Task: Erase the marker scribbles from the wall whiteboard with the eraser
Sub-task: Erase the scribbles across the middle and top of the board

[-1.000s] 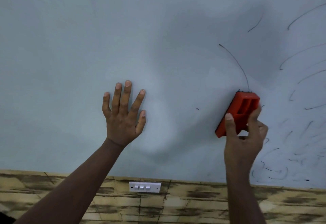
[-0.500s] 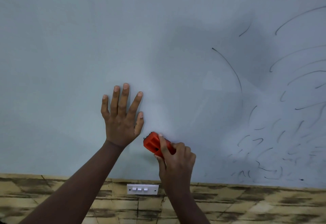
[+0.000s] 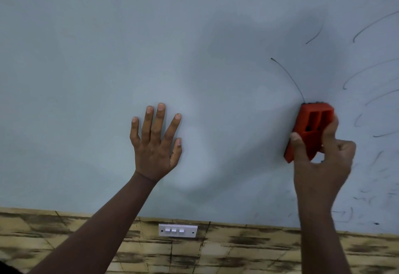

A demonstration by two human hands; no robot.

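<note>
1. The eraser (image 3: pixel 309 130) is an orange block lying against the whiteboard (image 3: pixel 86 68), right of centre and tilted, its top end leaning right. A dark strip shows along its top edge, where the pad meets the board; the pad face itself is turned away.
2. The right hand (image 3: pixel 321 163) grips the eraser from below, thumb on the left side and fingers curled round the right. The fingers cover the eraser's lower right part, and they are blurred, so their exact placing is hard to make out.
3. A thin curved marker line (image 3: pixel 288 77) runs down to the eraser's top left corner and ends there.
4. More scribbles (image 3: pixel 367 79) lie to the right, up to the frame edge, which cuts several off. Those low on the right are faint and smeared.
5. The left hand (image 3: pixel 156 144) lies flat on the board left of centre, well apart from the eraser, fingers straight, spread and pointing up, holding nothing.
6. Both forearms rise from the bottom of the frame; the right wrist is roughly vertical, the left forearm slants up from the lower left.
7. Below the board a white switch plate (image 3: pixel 178 230) with three rockers sits on a tan, dark-streaked wall (image 3: pixel 43 230).
</note>
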